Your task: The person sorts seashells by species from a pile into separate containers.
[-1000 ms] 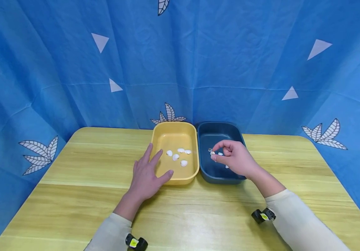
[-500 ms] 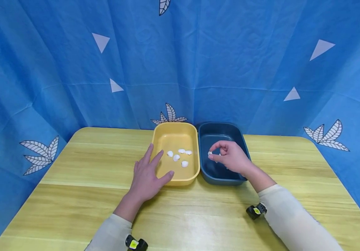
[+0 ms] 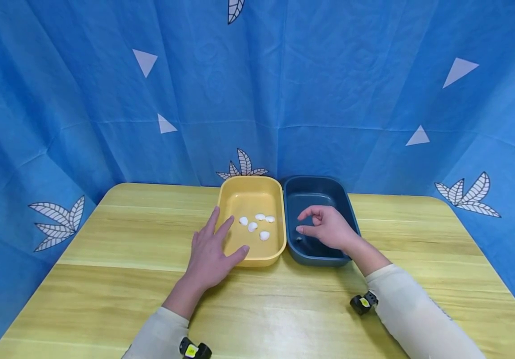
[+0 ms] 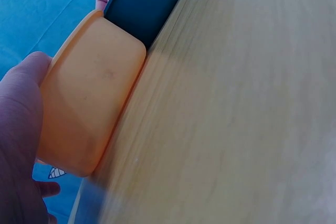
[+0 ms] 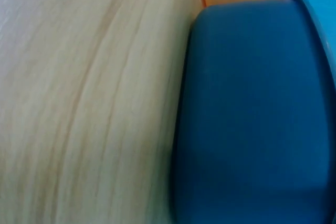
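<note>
My left hand is spread at the near left corner of the yellow bin, with its fingers over the rim. Several white seashells lie on that bin's floor. My right hand is over the dark blue bin, its thumb and index finger parted and nothing visible between them. Below the thumb, a small dark, pale-flecked object shows inside the blue bin. The hand covers part of that bin's floor. In the right wrist view the blue bin's outer wall fills much of the frame, and the hand is out of sight.
Both bins stand side by side, near the back of a wooden table. A blue curtain with leaf and triangle prints hangs right behind the table. A wrist camera is strapped to the right sleeve.
My right thumb and index finger have parted from the white shell they pinched half a second ago. A small object now shows beneath them in the blue bin. The left hand stays put.
</note>
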{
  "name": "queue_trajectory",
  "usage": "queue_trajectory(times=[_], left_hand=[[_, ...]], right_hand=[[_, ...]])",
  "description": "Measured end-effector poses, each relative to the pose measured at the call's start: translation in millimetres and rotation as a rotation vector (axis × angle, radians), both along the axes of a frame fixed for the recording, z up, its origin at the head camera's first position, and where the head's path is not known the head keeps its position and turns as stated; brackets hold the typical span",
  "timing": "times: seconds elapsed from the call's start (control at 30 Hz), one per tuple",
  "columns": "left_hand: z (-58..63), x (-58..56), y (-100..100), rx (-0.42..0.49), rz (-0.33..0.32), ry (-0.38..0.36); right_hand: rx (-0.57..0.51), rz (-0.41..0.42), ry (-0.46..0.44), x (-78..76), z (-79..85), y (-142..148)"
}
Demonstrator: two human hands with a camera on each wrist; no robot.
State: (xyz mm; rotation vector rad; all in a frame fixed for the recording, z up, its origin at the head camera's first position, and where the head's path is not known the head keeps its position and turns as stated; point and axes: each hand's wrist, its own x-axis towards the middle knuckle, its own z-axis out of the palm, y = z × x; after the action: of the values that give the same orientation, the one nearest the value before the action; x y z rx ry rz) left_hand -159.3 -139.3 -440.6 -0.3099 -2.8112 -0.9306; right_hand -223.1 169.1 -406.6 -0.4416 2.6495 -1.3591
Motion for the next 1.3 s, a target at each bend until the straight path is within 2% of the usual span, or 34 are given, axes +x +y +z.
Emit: queue_trajectory(times=[0.13,0.43,0.67,0.77,0.9,1.1,1.3], left_hand=[[-0.7,0.2,0,-0.001,-0.004,0.005],[0.7,-0.7,2,-0.012,0.000,-0.010],[0.6,-4.2,1,0.007,-0.001,-0.013],[0.4,-6.1,0,0.058,-0.003,-0.015],[0.0,-7.5,-1,0.136,-0.005,-0.020],[-2.6,-8.0,-1,0.164,-0.013,-0.029],[-2.3,-9.4,-2,0.226,-0.022,-0.039]], right_hand=[[-0.046,-0.049,0.006,3.2,4.2,4],[-0.115,-0.203,0.162,14.8,17.2,30],[-0.136,-0.246,0.174,26.7,20.9,44],[-0.122,-0.266,0.176,29.7,19.5,46],[-0.090,-0.337,0.201,32.2,17.1,49],[-0.099,-0.448,0.256,34.6,13.7,55],[0.030,-0.563,0.371,36.4,9.6,58]])
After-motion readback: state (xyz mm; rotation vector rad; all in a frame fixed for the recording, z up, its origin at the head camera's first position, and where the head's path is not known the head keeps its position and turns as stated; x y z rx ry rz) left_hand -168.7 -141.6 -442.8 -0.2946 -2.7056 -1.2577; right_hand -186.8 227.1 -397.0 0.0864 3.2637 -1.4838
